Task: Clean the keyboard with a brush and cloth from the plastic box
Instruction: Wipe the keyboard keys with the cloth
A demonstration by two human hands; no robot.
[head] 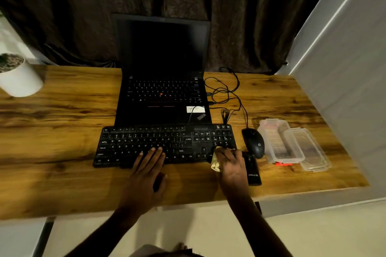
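Both hands down: right hand [230, 165] grip bunches cloth [216, 162], seemingly touching keyboard [146, 144] corner.

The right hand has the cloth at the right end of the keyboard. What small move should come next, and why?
Probably draw the cloth leftward along the keyboard, row by row. The right hand holds it bunched at the keyboard's right front corner by the number pad, so the keys to the left lie ahead. The left hand lies flat on the lower middle keys, steadying it.
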